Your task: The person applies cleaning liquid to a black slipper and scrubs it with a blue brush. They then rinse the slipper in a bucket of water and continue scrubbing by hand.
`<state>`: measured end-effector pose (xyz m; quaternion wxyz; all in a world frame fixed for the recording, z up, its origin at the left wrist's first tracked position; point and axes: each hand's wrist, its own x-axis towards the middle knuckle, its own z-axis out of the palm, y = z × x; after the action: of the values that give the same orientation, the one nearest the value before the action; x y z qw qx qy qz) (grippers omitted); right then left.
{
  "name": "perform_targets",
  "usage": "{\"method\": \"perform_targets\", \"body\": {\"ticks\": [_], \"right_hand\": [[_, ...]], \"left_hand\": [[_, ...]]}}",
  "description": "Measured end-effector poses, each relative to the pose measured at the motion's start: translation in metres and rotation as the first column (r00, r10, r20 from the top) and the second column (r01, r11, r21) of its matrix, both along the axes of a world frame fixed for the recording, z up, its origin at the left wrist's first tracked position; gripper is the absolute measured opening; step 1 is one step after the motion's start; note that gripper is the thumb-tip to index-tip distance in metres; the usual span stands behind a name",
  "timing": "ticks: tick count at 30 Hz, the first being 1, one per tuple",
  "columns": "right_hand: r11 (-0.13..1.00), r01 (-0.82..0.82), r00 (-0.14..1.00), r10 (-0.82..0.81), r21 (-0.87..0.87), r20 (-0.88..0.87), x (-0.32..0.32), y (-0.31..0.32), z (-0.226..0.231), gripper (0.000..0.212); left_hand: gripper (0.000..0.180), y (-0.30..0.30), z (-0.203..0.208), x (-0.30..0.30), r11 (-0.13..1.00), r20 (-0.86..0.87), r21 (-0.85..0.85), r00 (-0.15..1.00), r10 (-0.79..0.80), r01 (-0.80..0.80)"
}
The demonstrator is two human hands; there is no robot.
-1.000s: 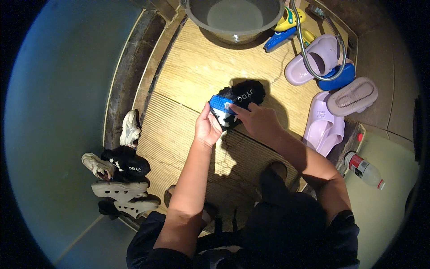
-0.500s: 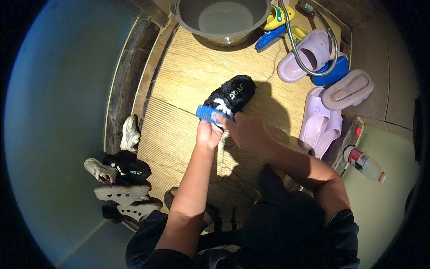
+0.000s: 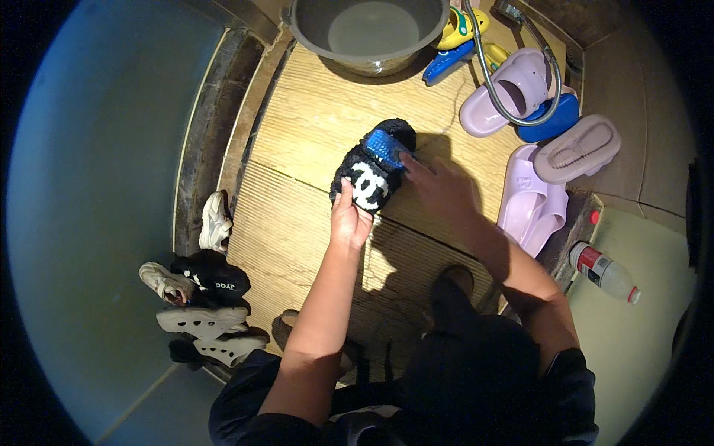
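My left hand (image 3: 349, 221) grips the near end of a black fuzzy slipper (image 3: 346, 169), its thumb lying on the strap. A white emblem (image 3: 367, 186) shows on that strap. The slipper is held out over the floor, its far end pointing away from me. My right hand (image 3: 440, 187) holds a blue scrub brush (image 3: 385, 149) and presses it onto the slipper's insole, just beyond the strap. The brush hides part of the insole. The right fingertips are partly in shadow.
A dark basin (image 3: 372, 63) with cloudy water stands at the far side. Lilac slippers (image 3: 529, 201), a shower hose (image 3: 487, 85) and yellow clogs (image 3: 465, 28) lie to the right, near a plastic bottle (image 3: 604, 272). At left are pale shoes (image 3: 216, 221) and another black slipper (image 3: 223, 273).
The brush has moved away from me and to the right, off the strap onto the insole. The white emblem is now uncovered. My left hand keeps its hold.
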<state>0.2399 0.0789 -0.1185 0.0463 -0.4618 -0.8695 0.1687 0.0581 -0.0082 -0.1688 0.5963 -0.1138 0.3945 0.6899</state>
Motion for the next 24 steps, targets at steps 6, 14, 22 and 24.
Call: {"method": "perform_targets", "body": {"ticks": [6,14,22,24], "right_hand": [[0.959,-0.250,0.955,0.221,-0.134,-0.197,0.000,-0.051,-0.004,0.045],[0.993,-0.114,0.991,0.114,-0.002,-0.076,0.006,-0.003,-0.014,0.041],[0.904,-0.404,0.911,0.411,-0.142,0.022,-0.037,0.014,-0.029,0.036],[0.893,-0.413,0.899,0.432,-0.179,0.078,-0.054,0.024,-0.033,0.034]], "left_hand": [[0.035,0.003,-0.012,-0.007,0.998,0.035,-0.053,0.999,-0.032,0.034],[0.036,0.011,-0.017,-0.055,0.937,-0.256,-0.343,0.954,-0.155,0.060],[0.054,0.032,-0.017,-0.061,0.783,-0.502,-0.622,0.780,-0.375,-0.025],[0.056,0.031,-0.033,-0.063,0.829,-0.521,-0.556,0.799,-0.300,-0.051]]}}
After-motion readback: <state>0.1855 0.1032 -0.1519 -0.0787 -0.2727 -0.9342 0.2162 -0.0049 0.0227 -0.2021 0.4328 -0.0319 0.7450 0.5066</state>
